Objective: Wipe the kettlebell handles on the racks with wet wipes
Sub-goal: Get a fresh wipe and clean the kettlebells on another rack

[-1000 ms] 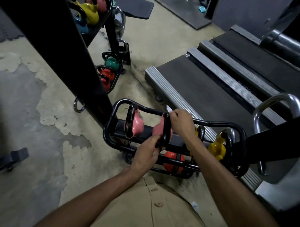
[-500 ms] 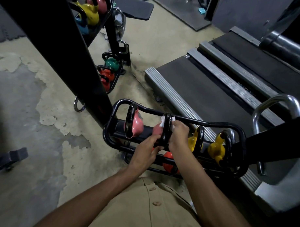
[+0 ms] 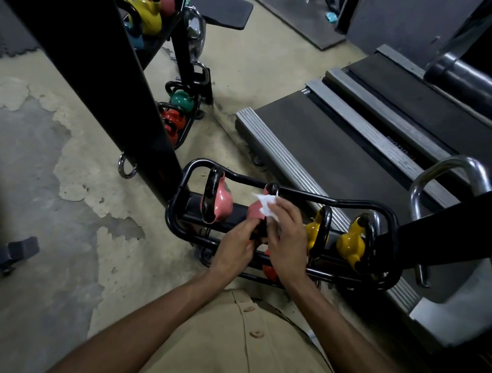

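on the low black tubular rack (image 3: 295, 192), the right hand (image 3: 289, 238) pinches a white wet wipe (image 3: 266, 205) round the second pink kettlebell's black handle (image 3: 273, 187), left hand (image 3: 236, 241) gripping below; yellow kettlebells (image 3: 348, 247) likely remain.

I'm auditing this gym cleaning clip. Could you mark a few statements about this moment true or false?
1. Two yellow kettlebells sit on the low rack, right of both hands. True.
2. The right hand holds a white wipe. True.
3. The wipe is against a yellow kettlebell's handle. False: it is against the second pink kettlebell.
4. The left hand hangs free. False: it holds that pink kettlebell low down.
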`<state>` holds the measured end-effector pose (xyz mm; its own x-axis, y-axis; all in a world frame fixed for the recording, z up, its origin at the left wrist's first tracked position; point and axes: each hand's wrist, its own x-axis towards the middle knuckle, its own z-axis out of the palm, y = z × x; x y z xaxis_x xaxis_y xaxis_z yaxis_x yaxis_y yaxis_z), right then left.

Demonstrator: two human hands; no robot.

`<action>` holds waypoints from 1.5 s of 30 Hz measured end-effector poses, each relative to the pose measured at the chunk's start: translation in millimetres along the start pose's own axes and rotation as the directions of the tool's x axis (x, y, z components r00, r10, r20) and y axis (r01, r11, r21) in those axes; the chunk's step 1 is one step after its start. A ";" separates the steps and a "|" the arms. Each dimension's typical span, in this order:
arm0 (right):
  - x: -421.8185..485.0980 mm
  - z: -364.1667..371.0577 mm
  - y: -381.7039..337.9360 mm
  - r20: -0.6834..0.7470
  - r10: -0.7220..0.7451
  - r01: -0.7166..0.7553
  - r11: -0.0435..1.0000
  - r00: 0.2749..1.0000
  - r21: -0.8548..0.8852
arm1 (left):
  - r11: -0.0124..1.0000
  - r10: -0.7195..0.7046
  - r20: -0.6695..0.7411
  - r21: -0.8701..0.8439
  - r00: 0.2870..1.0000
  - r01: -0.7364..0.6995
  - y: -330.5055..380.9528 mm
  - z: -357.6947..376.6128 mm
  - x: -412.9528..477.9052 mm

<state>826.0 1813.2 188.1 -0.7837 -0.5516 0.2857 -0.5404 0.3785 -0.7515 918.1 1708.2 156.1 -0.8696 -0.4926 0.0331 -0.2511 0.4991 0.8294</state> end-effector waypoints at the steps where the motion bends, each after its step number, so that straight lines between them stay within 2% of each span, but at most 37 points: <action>1: 2.8 2.1 -4.4 -0.038 0.137 -0.133 0.987 0.990 0.094 | 1.000 -0.005 -0.004 0.005 1.000 0.005 -0.7 0.4 0.2; 3: 12.3 6.4 -11.3 -0.009 0.389 -0.369 0.882 0.921 0.293 | 1.000 -0.004 -0.010 0.005 1.000 0.004 -2.9 -0.1 -0.6; 5: 22.5 8.7 -16.0 0.154 0.580 -0.571 0.658 0.800 0.490 | 1.000 0.007 -0.013 0.006 1.000 -0.007 -4.2 -1.2 -2.4; 7: 35.1 4.0 -24.3 0.325 0.674 -0.708 0.425 0.663 0.564 | 1.000 0.004 -0.017 0.002 1.000 -0.004 -5.0 -1.6 -3.9; 8: 41.3 0.6 -28.0 0.379 0.686 -0.747 0.370 0.621 0.552 | 1.000 -0.010 -0.018 -0.006 1.000 0.010 -5.4 -1.4 -4.1; 11: 47.9 -9.3 -34.8 0.461 0.657 -0.775 0.322 0.597 0.544 | 1.000 -0.022 -0.046 0.002 0.999 0.023 -8.8 0.1 -6.2; 13: 40.2 -11.4 -32.2 0.418 0.660 -0.754 0.369 0.625 0.544 | 1.000 -0.014 -0.032 0.010 0.999 0.015 -10.0 -0.3 -7.1; 15: 26.6 -8.5 -28.2 0.302 0.659 -0.693 0.475 0.688 0.542 | 1.000 -0.011 -0.014 0.007 1.000 0.011 -12.3 0.5 -7.4; 17: 18.3 -3.4 -24.3 0.147 0.606 -0.588 0.636 0.781 0.500 | 0.998 0.008 -0.007 0.057 1.000 -0.007 -11.5 -0.7 -7.3; 19: 16.9 -0.1 -19.5 0.029 0.415 -0.395 0.840 0.909 0.372 | 0.997 0.028 -0.027 0.072 0.999 -0.026 -8.8 1.1 -8.0; 21: 19.3 4.0 -11.7 0.007 0.131 -0.131 0.981 0.991 0.143 | 0.996 -0.022 -0.084 0.083 0.996 0.029 3.3 -2.1 -7.6; 22: 19.8 6.3 -7.2 0.090 -0.001 0.000 1.000 0.996 0.006 | 0.997 -0.075 -0.063 0.007 0.995 0.076 4.1 -2.4 -7.4; 23: 19.5 7.9 -3.6 0.213 -0.103 0.135 0.980 0.972 -0.144 | 0.996 -0.089 -0.059 -0.034 0.994 0.087 0.4 -2.1 -8.4; 24: 17.2 8.1 -2.0 0.333 -0.178 0.275 0.921 0.926 -0.275 | 0.996 -0.077 -0.057 -0.041 0.995 0.075 -4.7 -0.2 -10.2; 26: 4.8 6.2 1.0 0.479 -0.245 0.449 0.810 0.843 -0.376 | 0.996 -0.083 -0.049 -0.045 0.995 0.081 -11.5 0.0 -10.7; 27: -3.6 3.5 2.4 0.474 -0.267 0.463 0.807 0.839 -0.366 | 0.998 -0.064 -0.051 -0.003 0.997 0.064 -6.4 -2.0 -11.1; 28: -12.2 0.4 4.6 0.431 -0.289 0.447 0.832 0.855 -0.328 | 0.998 -0.058 -0.066 0.009 0.996 0.059 -4.8 -2.1 -10.5; 30: -27.4 -4.7 6.7 0.276 -0.260 0.320 0.926 0.925 -0.201 | 0.996 -0.076 -0.057 0.040 0.995 0.078 -2.7 -1.7 -7.8; 32: -34.1 -6.8 5.6 0.154 -0.137 0.142 0.989 0.979 -0.026 | 0.998 -0.065 -0.036 0.007 0.997 0.065 -5.9 3.3 -6.8; 35: -28.2 -9.4 -2.4 0.063 0.137 -0.145 0.977 0.989 0.154 | 0.999 -0.024 -0.003 0.028 1.000 0.024 -10.4 2.7 -5.4; 37: -15.9 -10.9 -5.4 0.127 0.336 -0.359 0.883 0.933 0.303 | 0.998 -0.058 -0.010 -0.029 0.998 0.058 -6.0 0.5 -4.4; 38: -10.0 -10.9 -5.6 0.185 0.386 -0.428 0.821 0.904 0.379 | 0.997 -0.063 -0.014 -0.039 0.998 0.063 -4.6 -0.9 -4.2; 41: 7.8 -8.8 -12.1 0.298 0.454 -0.543 0.692 0.839 0.475 | 0.996 -0.072 -0.021 -0.049 0.997 0.071 -1.2 -2.2 -5.5; 44: 19.8 -13.1 -13.7 0.480 0.513 -0.702 0.500 0.711 0.507 | 0.995 -0.086 -0.008 -0.048 0.996 0.085 0.1 -2.5 -7.3; 45: 20.0 -13.9 -12.0 0.514 0.506 -0.721 0.465 0.692 0.513 | 0.996 -0.084 -0.006 -0.043 0.996 0.084 -1.0 -2.6 -7.8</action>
<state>812.5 1808.0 211.1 -0.6585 -0.5725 -0.4885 0.4714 0.1923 -0.8607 926.2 1709.6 156.4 -0.8428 -0.5371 -0.0331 -0.3045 0.4252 0.8523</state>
